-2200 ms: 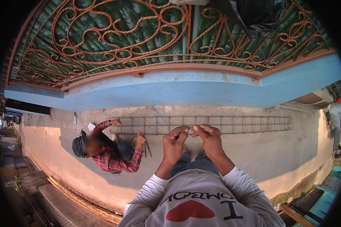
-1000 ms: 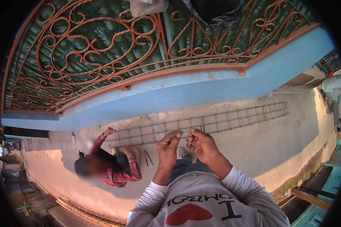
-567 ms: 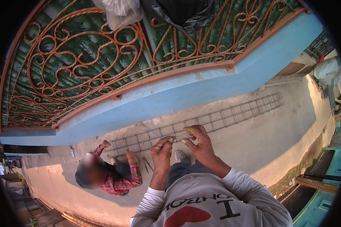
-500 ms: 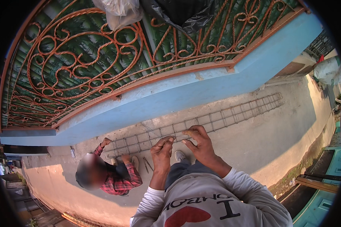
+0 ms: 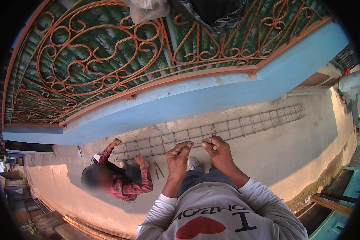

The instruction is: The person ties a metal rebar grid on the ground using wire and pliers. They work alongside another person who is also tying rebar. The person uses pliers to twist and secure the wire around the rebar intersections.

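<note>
My left hand (image 5: 179, 158) pinches a thin wire (image 5: 197, 143) between thumb and forefinger, in front of my body. Facing it, my right hand (image 5: 219, 156) has its thumb and forefinger closed on the same wire, which spans the short gap between them. Behind my hands, a long rebar cage (image 5: 240, 126) of bars and square stirrups lies on the concrete ground. A tool with long handles, probably pliers or cutters (image 5: 158, 169), lies below the cage, left of my left hand. My shoe (image 5: 193, 163) shows between my wrists.
A co-worker (image 5: 128, 184) in red plaid crouches at the left, hands by the cage's end. A blue wall (image 5: 204, 96) topped by an orange railing (image 5: 96, 56) runs along the far side, with plastic bags (image 5: 206, 12) hanging there. Wooden planks (image 5: 330, 204) are at lower right.
My right hand's fingers, spread half a second ago, have closed on the wire. Both hands stay raised close together. The view has tilted back and forth slightly; the co-worker remains crouched.
</note>
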Motion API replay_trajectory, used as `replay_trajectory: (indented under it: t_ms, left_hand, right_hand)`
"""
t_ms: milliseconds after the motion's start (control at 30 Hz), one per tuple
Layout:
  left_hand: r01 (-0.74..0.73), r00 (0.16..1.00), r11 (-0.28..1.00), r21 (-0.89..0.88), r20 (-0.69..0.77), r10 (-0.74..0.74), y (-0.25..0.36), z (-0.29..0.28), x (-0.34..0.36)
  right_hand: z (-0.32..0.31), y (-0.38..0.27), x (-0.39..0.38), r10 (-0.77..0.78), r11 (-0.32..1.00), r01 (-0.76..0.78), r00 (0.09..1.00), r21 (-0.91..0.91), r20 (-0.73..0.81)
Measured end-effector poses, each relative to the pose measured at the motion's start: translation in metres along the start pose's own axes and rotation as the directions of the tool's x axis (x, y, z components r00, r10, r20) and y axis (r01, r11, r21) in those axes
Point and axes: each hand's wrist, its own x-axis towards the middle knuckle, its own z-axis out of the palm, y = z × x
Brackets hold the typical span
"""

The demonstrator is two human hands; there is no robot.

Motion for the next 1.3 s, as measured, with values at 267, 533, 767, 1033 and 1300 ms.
replay_trajectory:
  t_ms: [267, 533, 767, 1033, 1300]
  left_hand:
    - [0.069, 0.995, 0.995, -0.073, -0.063, -0.074, 0.003, 0.003, 0.001]
    - [0.163, 0.982, 0.969, -0.188, -0.060, -0.176, -0.002, 0.001, 0.002]
    - [0.185, 0.978, 0.965, -0.185, -0.058, -0.199, -0.004, 0.010, 0.011]
    - [0.189, 0.981, 0.966, -0.175, 0.088, -0.176, -0.015, -0.009, 0.011]
    - [0.118, 0.976, 0.984, -0.131, 0.200, -0.090, -0.026, -0.019, 0.011]
  right_hand:
    - [0.026, -0.004, -0.006, 0.463, 0.482, -0.449, 0.860, 0.752, 0.217]
    - [0.034, 0.006, -0.008, 0.390, 0.701, -0.332, 0.919, 0.631, 0.050]
    - [0.017, 0.001, 0.004, -0.099, 0.989, 0.116, 0.979, 0.088, -0.178]
    - [0.015, -0.009, 0.003, -0.226, 0.974, 0.221, 0.958, -0.049, -0.175]
    - [0.007, 0.002, -0.003, -0.190, 0.977, 0.182, 0.980, -0.110, -0.061]
